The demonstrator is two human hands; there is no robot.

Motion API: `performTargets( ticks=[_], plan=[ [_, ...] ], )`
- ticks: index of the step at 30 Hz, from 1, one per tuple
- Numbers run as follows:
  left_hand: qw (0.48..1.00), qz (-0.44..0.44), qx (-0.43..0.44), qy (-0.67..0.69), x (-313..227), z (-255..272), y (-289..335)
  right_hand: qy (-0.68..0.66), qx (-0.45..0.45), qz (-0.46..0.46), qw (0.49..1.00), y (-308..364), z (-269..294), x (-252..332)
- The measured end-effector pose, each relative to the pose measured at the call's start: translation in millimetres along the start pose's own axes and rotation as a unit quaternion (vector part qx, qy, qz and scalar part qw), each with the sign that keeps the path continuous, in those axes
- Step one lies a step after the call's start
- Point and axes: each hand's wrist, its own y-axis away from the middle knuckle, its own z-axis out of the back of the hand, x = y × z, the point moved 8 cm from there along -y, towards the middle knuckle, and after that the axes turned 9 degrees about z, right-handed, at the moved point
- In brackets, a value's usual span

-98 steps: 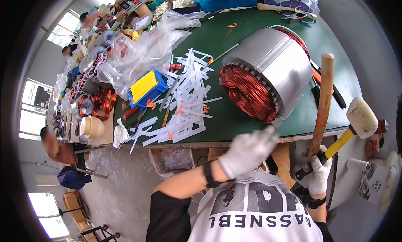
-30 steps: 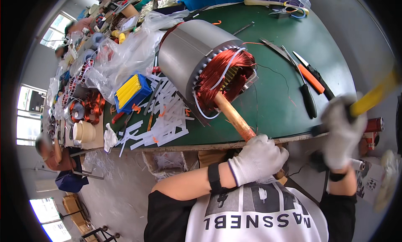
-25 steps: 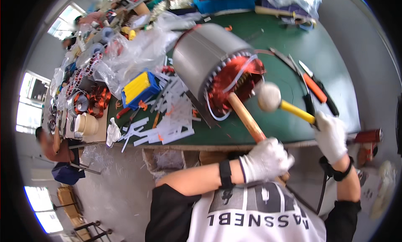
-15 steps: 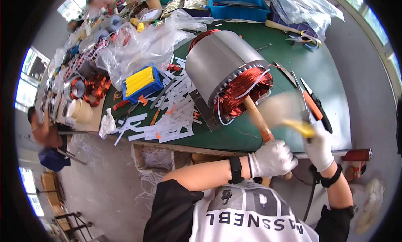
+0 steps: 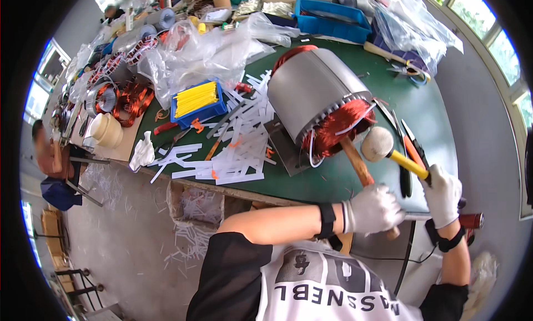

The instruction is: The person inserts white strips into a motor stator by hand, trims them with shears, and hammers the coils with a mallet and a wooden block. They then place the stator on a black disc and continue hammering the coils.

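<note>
My left hand [image 5: 375, 210], in a white glove, is closed around a wooden stick [image 5: 358, 164]. The stick's far end meets the red copper winding [image 5: 347, 123] that bulges from the near end of a grey metal stator [image 5: 316, 82]. In my white-gloved right hand [image 5: 443, 194] is a mallet [image 5: 378, 144], gripped by its yellow handle. Its pale round head is beside the stick, close to the winding. The stator lies on its side on the green table, and white tubing loops at the winding's edges.
White paper strips [image 5: 244, 140] lie scattered left of the stator, beside a blue bin [image 5: 219, 106] of yellow sticks. Scissors and long tools [image 5: 408, 149] lie to the right. Clear plastic bags [image 5: 205, 54] and a blue tray [image 5: 333, 29] are behind. Another person [image 5: 50, 165] sits far left.
The mallet head, blurred by motion before, now shows sharply and sits near the stick. The whole scene has shifted slightly in view. Both hands keep their grips.
</note>
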Motion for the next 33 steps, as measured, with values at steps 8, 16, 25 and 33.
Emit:
performTargets(
  ticks=[8, 16, 25, 33],
  plan=[
    [0.987, 0.034, 0.157, -0.024, -1.3, -17.9, -16.6, -0.224, -0.059, -0.118, 0.966, 5.6, 51.7, -11.5],
    [0.990, 0.010, 0.131, -0.047, 8.9, -33.1, -10.2, -0.279, -0.243, -0.142, 0.918, 4.0, 113.5, -23.8],
    [1.000, 0.001, -0.013, -0.029, 0.7, -3.1, -29.2, 0.007, -0.050, 0.094, 0.994, -15.8, 30.0, 22.1],
    [0.999, 0.005, 0.015, -0.046, 10.7, -28.6, -12.6, -0.173, -0.221, -0.087, 0.956, -15.4, 101.4, -19.8]
  ],
)
